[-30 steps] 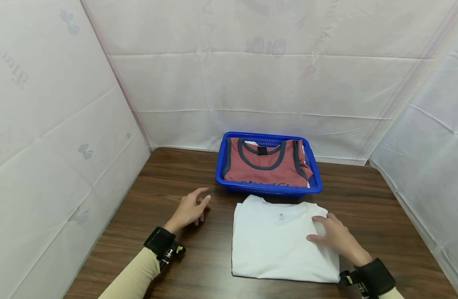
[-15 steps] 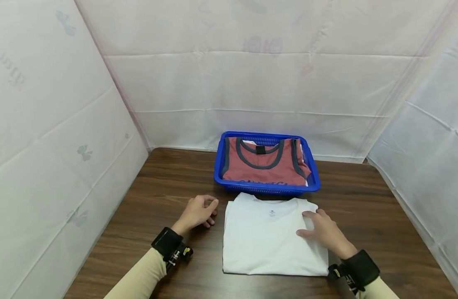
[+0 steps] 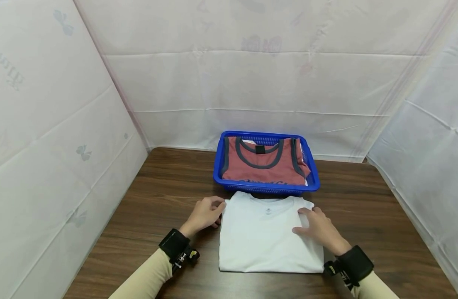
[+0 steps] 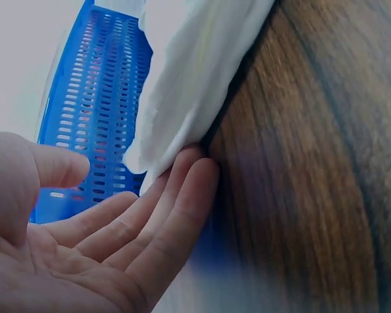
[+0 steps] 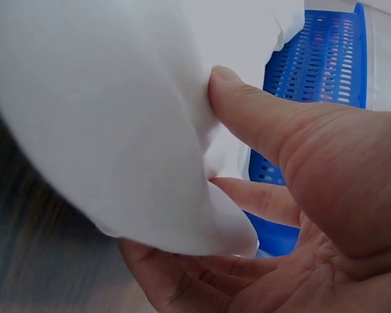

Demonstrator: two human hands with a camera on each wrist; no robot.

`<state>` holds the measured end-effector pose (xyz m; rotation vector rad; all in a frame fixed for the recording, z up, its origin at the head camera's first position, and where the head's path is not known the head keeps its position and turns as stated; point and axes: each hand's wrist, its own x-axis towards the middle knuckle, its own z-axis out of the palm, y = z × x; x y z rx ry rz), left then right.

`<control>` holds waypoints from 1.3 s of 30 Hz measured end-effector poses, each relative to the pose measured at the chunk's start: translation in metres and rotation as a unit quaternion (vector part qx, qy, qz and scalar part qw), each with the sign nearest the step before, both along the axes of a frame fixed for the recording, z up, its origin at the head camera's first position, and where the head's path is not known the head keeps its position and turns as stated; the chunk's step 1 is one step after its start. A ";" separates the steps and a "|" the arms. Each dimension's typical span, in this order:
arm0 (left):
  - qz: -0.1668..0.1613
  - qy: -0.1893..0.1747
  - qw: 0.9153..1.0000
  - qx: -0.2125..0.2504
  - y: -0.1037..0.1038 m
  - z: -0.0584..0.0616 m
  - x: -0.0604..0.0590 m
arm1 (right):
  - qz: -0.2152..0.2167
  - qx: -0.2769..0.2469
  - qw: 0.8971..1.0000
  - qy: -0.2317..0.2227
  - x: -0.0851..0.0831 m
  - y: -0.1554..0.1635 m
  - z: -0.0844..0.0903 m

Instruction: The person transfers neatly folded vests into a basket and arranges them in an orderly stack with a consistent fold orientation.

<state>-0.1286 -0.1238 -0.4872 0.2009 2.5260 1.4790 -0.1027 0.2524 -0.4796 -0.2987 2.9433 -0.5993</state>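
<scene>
A folded white T-shirt (image 3: 266, 241) lies on the table in front of the basket, its neckline toward the basket. My right hand (image 3: 318, 228) grips its right side. In the right wrist view the thumb (image 5: 247, 107) presses on top of the cloth, and other fingers (image 5: 176, 280) are curled beneath its edge. At the shirt's left edge is my left hand (image 3: 204, 214). The left wrist view shows its fingertips (image 4: 199, 179) touching the shirt's lower edge near the tabletop, with the fingers extended and the thumb (image 4: 62, 166) apart from the cloth.
Behind the shirt stands a blue plastic basket (image 3: 218, 166) holding a folded red tank top (image 3: 264, 166) with grey trim, some white cloth showing under it. The dark wooden table (image 3: 169, 178) is bordered by white sheet walls (image 3: 259, 91) at the back and both sides.
The T-shirt and my right hand have shifted left. My left hand has moved right, from bare table to the shirt's left edge. The basket stays put.
</scene>
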 end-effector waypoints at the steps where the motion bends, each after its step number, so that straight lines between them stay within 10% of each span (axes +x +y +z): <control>1: -0.004 0.002 1.000 -0.002 0.000 -0.001 0.000 | 0.002 0.000 1.000 0.002 0.000 0.000 0.000; 19: -0.116 0.061 0.991 0.022 0.004 0.005 0.002 | 0.003 -0.028 1.000 0.001 -0.002 -0.002 -0.001; 28: -0.146 -0.016 0.987 0.069 -0.001 0.004 0.001 | -0.006 -0.039 0.999 -0.016 -0.001 -0.002 0.001; 39: -0.151 -0.028 0.987 0.052 0.000 0.001 0.003 | 0.027 -0.078 0.996 0.036 0.002 -0.001 0.003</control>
